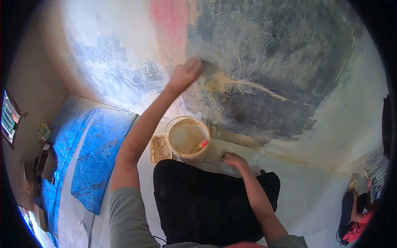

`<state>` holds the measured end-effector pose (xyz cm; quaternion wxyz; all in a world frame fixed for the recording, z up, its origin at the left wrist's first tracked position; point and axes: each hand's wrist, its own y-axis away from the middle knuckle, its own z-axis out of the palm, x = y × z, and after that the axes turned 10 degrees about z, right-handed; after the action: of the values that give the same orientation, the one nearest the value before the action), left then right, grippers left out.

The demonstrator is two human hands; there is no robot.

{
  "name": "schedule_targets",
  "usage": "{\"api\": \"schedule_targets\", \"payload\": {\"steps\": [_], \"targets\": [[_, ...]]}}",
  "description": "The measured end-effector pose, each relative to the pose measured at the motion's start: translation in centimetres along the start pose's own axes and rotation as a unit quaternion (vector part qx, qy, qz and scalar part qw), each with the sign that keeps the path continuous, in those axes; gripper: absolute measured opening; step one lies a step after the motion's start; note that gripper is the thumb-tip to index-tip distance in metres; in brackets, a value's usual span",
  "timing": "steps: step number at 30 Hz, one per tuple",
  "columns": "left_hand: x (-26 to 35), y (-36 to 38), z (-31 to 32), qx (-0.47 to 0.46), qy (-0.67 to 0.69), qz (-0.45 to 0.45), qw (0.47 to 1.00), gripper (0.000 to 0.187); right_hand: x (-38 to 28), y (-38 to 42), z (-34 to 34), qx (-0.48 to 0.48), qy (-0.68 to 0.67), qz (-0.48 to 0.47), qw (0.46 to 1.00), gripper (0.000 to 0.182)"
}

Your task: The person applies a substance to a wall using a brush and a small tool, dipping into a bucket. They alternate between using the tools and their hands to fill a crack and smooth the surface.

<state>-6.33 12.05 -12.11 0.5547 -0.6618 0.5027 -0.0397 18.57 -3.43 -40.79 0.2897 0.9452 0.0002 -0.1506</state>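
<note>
My left hand [187, 76] is raised against the patchy grey wall [264, 58], its fingers closed. Motion smears the fingertips, and I cannot make out what they hold. Tan paste [223, 82] is smeared on the wall just right of that hand. Low over the floor, by my right knee, my right hand [233, 159] hangs with its fingers curled in and nothing visible in them. Between my arms a round plastic bucket [170, 138] stands at the foot of the wall. A tool with a red-tipped handle [204, 143] leans inside it.
A shallow tray [160, 149] with brownish residue sits left of the bucket. Blue sheeting [93, 165] covers something at the left, with cardboard boxes [44, 161] beyond it. Another person in a red top [360, 226] sits at the far right by the wall.
</note>
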Motion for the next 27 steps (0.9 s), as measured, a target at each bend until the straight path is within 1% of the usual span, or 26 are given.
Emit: {"api": "schedule_targets", "payload": {"steps": [2,3,4,5,6,8,9,10,11,12,13,14,15,16,18,20,21,22,23,24,26,27], "targets": [[-1.5,-0.4,-1.1,0.058,-0.031,-0.19,0.98,0.012,-0.7,1.0,-0.5,-0.01,-0.019,0.032,0.999,0.043],[-1.5,0.4,-0.3,0.007,-0.069,-0.22,0.973,0.011,-0.9,1.1,-0.3,-0.009,-0.027,0.031,0.999,0.043],[-0.7,0.5,0.0,0.006,-0.069,-0.215,0.974,0.011,-0.9,1.1,-0.3,-0.035,-0.011,0.029,0.999,0.047],[0.4,0.7,0.5,-0.013,-0.046,-0.079,0.996,0.01,-0.9,0.8,-0.9,-0.059,0.012,0.026,0.998,0.051],[1.0,0.8,0.7,-0.033,-0.023,0.056,0.998,0.009,-0.7,0.4,-0.8,-0.055,0.016,0.025,0.998,0.051],[-0.1,1.0,0.3,-0.036,-0.009,0.044,0.998,0.012,0.4,-0.7,0.6,-0.018,-0.033,0.008,0.999,0.05],[-0.8,0.9,-0.2,0.01,-0.014,-0.087,0.996,0.012,0.6,-0.5,0.3,-0.015,-0.035,0.01,0.999,0.05],[-1.1,0.7,-0.3,0.052,-0.015,-0.214,0.975,0.013,0.5,-0.3,0.3,0.01,-0.029,0.005,1.0,0.047],[-0.7,0.5,-0.1,0.061,-0.035,-0.243,0.968,0.012,0.3,0.0,0.8,0.032,-0.025,-0.002,0.999,0.045],[0.0,0.5,0.3,0.058,-0.033,-0.24,0.968,0.012,-0.1,0.3,0.8,0.031,-0.03,-0.002,0.999,0.045],[0.8,0.4,0.8,0.037,-0.031,-0.138,0.989,0.01,-0.4,0.5,0.1,0.004,-0.032,0.011,0.999,0.045],[1.1,0.5,1.0,0.015,-0.031,-0.036,0.999,0.009,-0.7,0.7,-0.5,-0.023,-0.032,0.024,0.999,0.044],[0.8,0.2,0.5,-0.004,-0.026,-0.029,0.999,0.009,-0.8,0.9,-0.7,-0.023,-0.028,0.024,0.999,0.044],[-0.1,-0.1,-0.2,-0.002,-0.028,-0.03,0.999,0.009,-0.9,0.9,-1.0,-0.03,-0.016,0.011,0.999,0.046],[-2.2,-0.6,-1.4,0.065,-0.044,-0.22,0.972,0.013,-0.7,1.0,-1.0,-0.036,-0.013,-0.001,0.999,0.047],[-1.6,0.0,-0.5,0.07,-0.04,-0.227,0.971,0.012,-0.8,1.1,-0.4,-0.019,-0.048,0.045,0.998,0.049],[-0.4,0.3,0.2,0.029,-0.021,-0.115,0.993,0.012,-0.7,0.7,-0.4,-0.018,-0.046,0.043,0.998,0.049],[0.7,0.1,0.4,-0.012,-0.003,-0.003,1.0,0.011,-0.5,0.3,-0.2,-0.006,-0.03,0.027,0.999,0.049],[1.4,-0.2,0.6,-0.005,-0.023,0.041,0.999,0.012,-0.3,-0.2,0.3,0.004,-0.013,0.011,1.0,0.048],[0.8,0.0,0.3,-0.003,-0.026,0.038,0.999,0.012,0.1,-0.8,0.9,0.005,-0.009,0.011,1.0,0.048],[-0.7,0.1,-0.1,0.022,0.011,-0.13,0.991,0.012,1.4,-1.7,2.3,0.055,-0.03,-0.02,0.998,0.048],[-0.3,-0.4,-0.1,0.037,-0.027,-0.219,0.975,0.013,1.2,-0.9,1.6,0.056,-0.034,-0.016,0.998,0.048]]}}
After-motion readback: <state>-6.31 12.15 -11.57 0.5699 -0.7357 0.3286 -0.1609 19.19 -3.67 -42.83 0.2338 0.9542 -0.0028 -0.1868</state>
